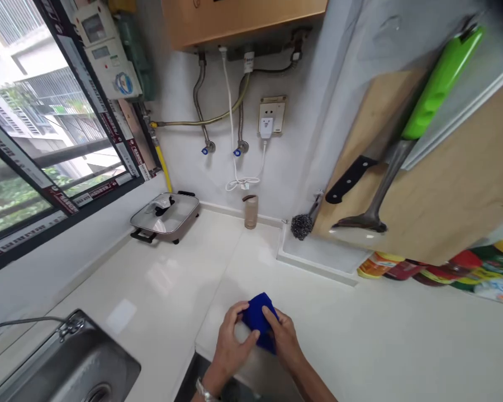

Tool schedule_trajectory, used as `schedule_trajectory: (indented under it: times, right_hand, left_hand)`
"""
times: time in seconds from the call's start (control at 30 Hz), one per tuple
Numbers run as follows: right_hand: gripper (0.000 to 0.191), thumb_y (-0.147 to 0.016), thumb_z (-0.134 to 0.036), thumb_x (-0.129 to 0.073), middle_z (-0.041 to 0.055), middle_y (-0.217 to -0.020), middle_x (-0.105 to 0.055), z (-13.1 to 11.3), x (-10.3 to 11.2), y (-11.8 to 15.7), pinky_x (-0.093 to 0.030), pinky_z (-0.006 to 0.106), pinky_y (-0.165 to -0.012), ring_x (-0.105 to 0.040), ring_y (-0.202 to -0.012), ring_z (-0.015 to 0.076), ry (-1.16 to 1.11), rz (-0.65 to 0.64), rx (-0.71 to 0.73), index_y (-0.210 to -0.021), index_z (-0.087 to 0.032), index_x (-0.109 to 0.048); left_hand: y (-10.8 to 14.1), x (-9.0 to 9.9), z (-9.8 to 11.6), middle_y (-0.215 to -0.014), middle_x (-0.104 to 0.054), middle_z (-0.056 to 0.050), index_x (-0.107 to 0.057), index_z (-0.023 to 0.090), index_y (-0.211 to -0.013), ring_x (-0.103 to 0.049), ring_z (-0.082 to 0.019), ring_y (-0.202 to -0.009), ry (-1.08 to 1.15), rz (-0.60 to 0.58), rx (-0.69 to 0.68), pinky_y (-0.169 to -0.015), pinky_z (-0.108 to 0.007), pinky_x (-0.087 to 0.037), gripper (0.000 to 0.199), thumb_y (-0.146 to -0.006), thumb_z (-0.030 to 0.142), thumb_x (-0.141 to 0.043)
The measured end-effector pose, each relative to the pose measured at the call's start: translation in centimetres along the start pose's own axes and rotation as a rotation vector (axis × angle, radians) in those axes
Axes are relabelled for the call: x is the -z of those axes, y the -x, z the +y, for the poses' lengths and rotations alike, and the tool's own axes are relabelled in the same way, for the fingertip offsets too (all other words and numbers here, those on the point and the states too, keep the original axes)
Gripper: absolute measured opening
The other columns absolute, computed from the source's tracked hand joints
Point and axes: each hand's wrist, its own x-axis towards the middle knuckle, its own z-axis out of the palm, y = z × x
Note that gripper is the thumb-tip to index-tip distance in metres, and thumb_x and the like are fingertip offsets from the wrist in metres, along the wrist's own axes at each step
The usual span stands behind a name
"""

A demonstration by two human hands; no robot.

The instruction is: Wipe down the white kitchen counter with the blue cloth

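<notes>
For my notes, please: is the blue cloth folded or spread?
Folded, it appears: the blue cloth makes a compact, straight-edged shape between the left hand and the right hand.

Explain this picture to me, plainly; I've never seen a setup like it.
There is no robot here. A camera worn on a person's head looks forward and down, so you see roughly what the wearer sees. The bare left hand and right hand are the wearer's own, and together they hold a blue cloth. Beyond them, on the white countertop, stand a rectangular pan with a clear lid and a see-through container near the wall. A metal sink sits at the lower left.
</notes>
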Motion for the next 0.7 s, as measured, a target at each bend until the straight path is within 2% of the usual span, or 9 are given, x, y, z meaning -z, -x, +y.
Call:
schedule_trajectory:
  times: [0.1, 0.2, 0.27, 0.33, 0.43, 0.5, 0.6, 0.63, 0.7]
  right_hand:
    - [0.046, -0.075, -0.058, -0.076, 0.0028, -0.083, -0.07, -0.6, 0.1, 0.7, -0.048, 0.026, -0.069, -0.058, -0.076, 0.0154, -0.079, -0.039, -0.007, -0.1, -0.019, -0.074]
    - [0.053, -0.077, -0.06, -0.073, 0.004, -0.089, -0.071, -1.3, 0.0, 0.9, -0.05, 0.028, -0.066, -0.062, -0.079, 0.0183, -0.069, -0.076, -0.008, -0.114, -0.022, -0.07]
    - [0.056, -0.079, -0.062, -0.069, 0.0053, -0.095, -0.073, -1.6, -0.3, 0.9, -0.052, 0.03, -0.069, -0.064, -0.084, 0.0214, -0.038, -0.115, 0.012, -0.12, -0.023, -0.068]
    - [0.057, -0.08, -0.062, -0.067, 0.0069, -0.105, -0.073, -1.7, -0.7, 0.7, -0.055, 0.034, -0.078, -0.066, -0.096, 0.0246, -0.039, -0.144, 0.012, -0.121, -0.023, -0.067]
    - [0.059, -0.073, -0.061, -0.075, 0.0077, -0.115, -0.072, -1.6, -1.7, 0.5, -0.054, 0.038, -0.089, -0.064, -0.109, 0.0275, -0.141, -0.127, -0.066, -0.118, -0.023, -0.069]
    - [0.057, -0.07, -0.058, -0.08, 0.0065, -0.117, -0.071, -1.5, -2.3, 0.3, -0.053, 0.038, -0.094, -0.063, -0.112, 0.0269, -0.221, -0.124, -0.124, -0.115, -0.024, -0.07]
    - [0.053, -0.071, -0.054, -0.081, 0.0043, -0.114, -0.072, -1.8, -3.1, -0.6, -0.05, 0.037, -0.097, -0.064, -0.109, 0.0248, -0.209, -0.142, -0.138, -0.113, -0.025, -0.071]
    - [0.052, -0.071, -0.055, -0.081, 0.0042, -0.111, -0.073, -2.0, -3.3, -1.1, -0.05, 0.037, -0.097, -0.065, -0.107, 0.0249, -0.172, -0.147, -0.124, -0.112, -0.024, -0.071]
    - [0.053, -0.073, -0.058, -0.078, 0.005, -0.107, -0.074, -2.8, -4.0, -2.3, -0.051, 0.038, -0.095, -0.066, -0.102, 0.0256, -0.083, -0.181, -0.076, -0.112, -0.022, -0.071]
  left_hand:
    - [0.7, 0.0, -0.4, -0.146, -0.052, -0.011, -0.055, 0.024, -0.131, -0.045, -0.027, -0.138, 0.12, 0.105, 0.061, -0.119, -0.048, -0.033, 0.052, -0.087, 0.053, -0.061]
    - [1.4, 1.0, -1.0, -0.151, -0.047, -0.011, -0.053, 0.024, -0.136, -0.041, -0.027, -0.141, 0.21, 0.213, 0.169, -0.122, -0.047, -0.028, 0.057, -0.089, 0.057, -0.056]
    - [2.0, 1.6, -1.1, -0.151, -0.048, -0.012, -0.055, 0.023, -0.136, -0.043, -0.028, -0.14, 0.242, 0.184, 0.198, -0.122, -0.048, -0.029, 0.061, -0.087, 0.061, -0.057]
    - [2.4, 2.2, -1.0, -0.15, -0.05, -0.011, -0.057, 0.022, -0.135, -0.044, -0.029, -0.14, 0.224, 0.154, 0.2, -0.122, -0.048, -0.028, 0.063, -0.086, 0.062, -0.057]
    - [2.4, 2.8, -0.8, -0.15, -0.051, -0.008, -0.061, 0.024, -0.132, -0.038, -0.028, -0.144, 0.136, 0.222, 0.204, -0.125, -0.048, -0.021, 0.062, -0.084, 0.062, -0.062]
    - [2.1, 3.1, -0.9, -0.139, -0.06, -0.01, -0.067, 0.02, -0.124, -0.045, -0.029, -0.138, 0.21, 0.201, 0.252, -0.123, -0.05, -0.025, 0.059, -0.084, 0.064, -0.059]
    - [1.3, 3.6, -1.2, -0.111, -0.074, -0.013, -0.073, 0.013, -0.108, -0.061, -0.031, -0.118, 0.412, 0.051, 0.329, -0.11, -0.051, -0.041, 0.055, -0.086, 0.061, -0.057]
    - [1.0, 3.9, -1.2, -0.105, -0.075, -0.013, -0.074, 0.013, -0.106, -0.064, -0.03, -0.112, 0.433, 0.043, 0.315, -0.106, -0.049, -0.045, 0.052, -0.086, 0.059, -0.06]
    - [-0.2, 5.1, -0.6, -0.1, -0.075, -0.01, -0.073, 0.014, -0.106, -0.067, -0.027, -0.101, 0.375, 0.102, 0.232, -0.098, -0.043, -0.049, 0.048, -0.084, 0.055, -0.066]
